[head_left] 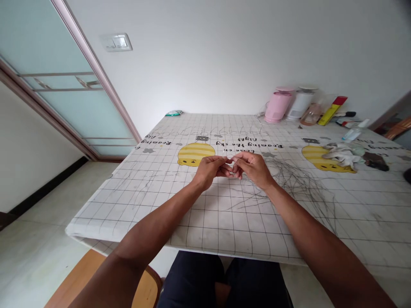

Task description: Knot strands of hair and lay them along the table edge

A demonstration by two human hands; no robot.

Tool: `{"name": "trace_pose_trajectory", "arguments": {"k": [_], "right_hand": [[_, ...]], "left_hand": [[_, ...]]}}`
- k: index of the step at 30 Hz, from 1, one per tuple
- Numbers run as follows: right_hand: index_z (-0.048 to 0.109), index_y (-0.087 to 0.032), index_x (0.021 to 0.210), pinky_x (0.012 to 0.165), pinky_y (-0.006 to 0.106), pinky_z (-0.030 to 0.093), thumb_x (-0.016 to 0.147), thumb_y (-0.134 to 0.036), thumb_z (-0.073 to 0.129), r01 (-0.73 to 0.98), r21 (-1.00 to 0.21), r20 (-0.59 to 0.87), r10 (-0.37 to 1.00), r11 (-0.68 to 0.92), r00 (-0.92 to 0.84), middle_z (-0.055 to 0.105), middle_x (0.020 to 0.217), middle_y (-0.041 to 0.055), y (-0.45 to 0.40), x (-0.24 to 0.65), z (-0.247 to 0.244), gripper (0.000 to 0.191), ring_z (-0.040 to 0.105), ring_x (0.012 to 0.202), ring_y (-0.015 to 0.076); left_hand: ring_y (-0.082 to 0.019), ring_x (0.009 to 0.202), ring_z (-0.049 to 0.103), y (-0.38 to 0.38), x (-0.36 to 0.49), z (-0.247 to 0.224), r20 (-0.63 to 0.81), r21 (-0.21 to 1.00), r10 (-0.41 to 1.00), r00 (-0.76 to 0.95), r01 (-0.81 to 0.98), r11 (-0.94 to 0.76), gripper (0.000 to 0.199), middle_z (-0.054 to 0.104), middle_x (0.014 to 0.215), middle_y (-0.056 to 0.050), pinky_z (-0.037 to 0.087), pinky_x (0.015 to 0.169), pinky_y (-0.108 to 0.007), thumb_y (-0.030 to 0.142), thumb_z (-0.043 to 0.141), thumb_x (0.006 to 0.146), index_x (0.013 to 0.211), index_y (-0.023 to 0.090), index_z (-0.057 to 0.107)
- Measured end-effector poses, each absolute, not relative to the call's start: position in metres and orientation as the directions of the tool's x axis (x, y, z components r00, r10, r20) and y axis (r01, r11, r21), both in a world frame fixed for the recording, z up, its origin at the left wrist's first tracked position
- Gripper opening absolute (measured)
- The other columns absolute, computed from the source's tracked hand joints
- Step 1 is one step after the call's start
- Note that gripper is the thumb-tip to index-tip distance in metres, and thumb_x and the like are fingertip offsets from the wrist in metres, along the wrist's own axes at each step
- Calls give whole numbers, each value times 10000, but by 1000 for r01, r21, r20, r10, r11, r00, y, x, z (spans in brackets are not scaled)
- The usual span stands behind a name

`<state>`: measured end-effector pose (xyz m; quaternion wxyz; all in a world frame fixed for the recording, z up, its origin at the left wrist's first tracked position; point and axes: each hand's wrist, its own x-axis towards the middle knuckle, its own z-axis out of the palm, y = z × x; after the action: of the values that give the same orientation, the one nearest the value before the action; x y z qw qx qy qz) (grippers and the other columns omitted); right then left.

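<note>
Over the middle of the table my left hand (pixel 210 169) and my right hand (pixel 253 167) meet, fingertips almost touching. Thumb and forefinger of each hand are pinched together on a thin wire, which shows only as a faint line at the fingertips; most of it is hidden by the fingers. Beside and beneath my right wrist spreads a loose tangle of thin dark wires (pixel 298 182). Farther back, a row of thin bent wires (pixel 212 130) lies across the tablecloth.
A checked tablecloth (pixel 205 231) covers the table. At the back right stand a pink cylindrical device (pixel 278 106), a white one (pixel 300 105) and a yellow-red box (pixel 333 111). Crumpled cloth (pixel 343 155) and a clear bottle (pixel 355 131) lie right. A green packet (pixel 174 113) sits at the far left corner.
</note>
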<state>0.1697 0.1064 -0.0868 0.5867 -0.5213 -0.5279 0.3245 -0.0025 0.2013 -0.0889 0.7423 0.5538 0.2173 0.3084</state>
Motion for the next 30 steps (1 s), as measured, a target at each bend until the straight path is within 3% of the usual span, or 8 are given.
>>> {"name": "trace_pose_trajectory", "arguments": {"k": [3, 6, 10, 16, 21, 25, 27, 30], "right_hand": [[769, -203, 952, 466, 310, 526, 956, -627, 782, 191, -957, 263, 932, 218, 250, 741, 726, 61, 109, 172, -90, 424, 666, 555, 189], [792, -210, 965, 503, 307, 553, 959, -675, 757, 214, -953, 274, 914, 216, 298, 775, 822, 91, 111, 175, -92, 466, 723, 689, 223], [804, -239, 1033, 706, 363, 647, 957, -713, 746, 167, -949, 309, 886, 266, 346, 807, 1017, 117, 112, 181, -90, 484, 769, 938, 272], [790, -230, 1044, 903, 462, 653, 881, -801, 770, 10, -961, 264, 908, 276, 325, 823, 990, 132, 110, 179, -83, 594, 787, 959, 295], [776, -219, 917, 832, 458, 664, 837, -853, 766, 5, -955, 277, 891, 295, 359, 819, 900, 137, 112, 177, -85, 640, 790, 876, 295], [762, -204, 849, 759, 413, 662, 863, -809, 786, -36, -971, 205, 906, 234, 370, 812, 858, 140, 113, 182, -89, 605, 789, 805, 276], [757, -195, 868, 729, 387, 662, 878, -763, 808, -60, -980, 159, 922, 192, 353, 819, 889, 148, 113, 185, -89, 571, 793, 802, 271], [759, -184, 971, 674, 345, 656, 916, -754, 773, 33, -991, 135, 922, 132, 363, 829, 960, 162, 111, 189, -87, 573, 800, 805, 261]], "left_hand": [[-166, 638, 726, 205, -4, -88, 17, 974, 706, 708, -170, 147, 328, 786, 831, -119, 680, 763, -383, 415, 778, 992, 972, 88, 775], [-167, 624, 732, 206, -5, -88, 39, 987, 701, 712, -136, 84, 321, 779, 818, -107, 667, 724, -353, 414, 766, 1004, 960, 96, 783], [-170, 602, 743, 206, -5, -88, 47, 996, 649, 759, -88, 31, 305, 774, 782, -103, 641, 668, -312, 390, 755, 1009, 927, 99, 789], [-158, 573, 745, 204, -5, -93, 58, 996, 564, 824, -10, -88, 251, 776, 755, -87, 613, 621, -262, 309, 685, 1033, 947, 99, 791], [-138, 564, 740, 204, -3, -99, 97, 981, 571, 815, 20, -195, 210, 782, 753, -76, 592, 602, -225, 234, 650, 1033, 930, 105, 779], [-158, 586, 758, 203, -5, -97, 54, 988, 496, 866, 25, -150, 228, 786, 772, -90, 607, 615, -242, 259, 656, 1039, 935, 96, 777], [-164, 605, 766, 202, -5, -95, 33, 993, 471, 881, 26, -117, 242, 792, 790, -94, 618, 637, -251, 295, 677, 1040, 949, 98, 782], [-152, 589, 753, 203, -4, -94, 34, 994, 546, 837, 29, -108, 255, 788, 776, -85, 615, 631, -248, 307, 666, 1053, 954, 105, 784]]}}
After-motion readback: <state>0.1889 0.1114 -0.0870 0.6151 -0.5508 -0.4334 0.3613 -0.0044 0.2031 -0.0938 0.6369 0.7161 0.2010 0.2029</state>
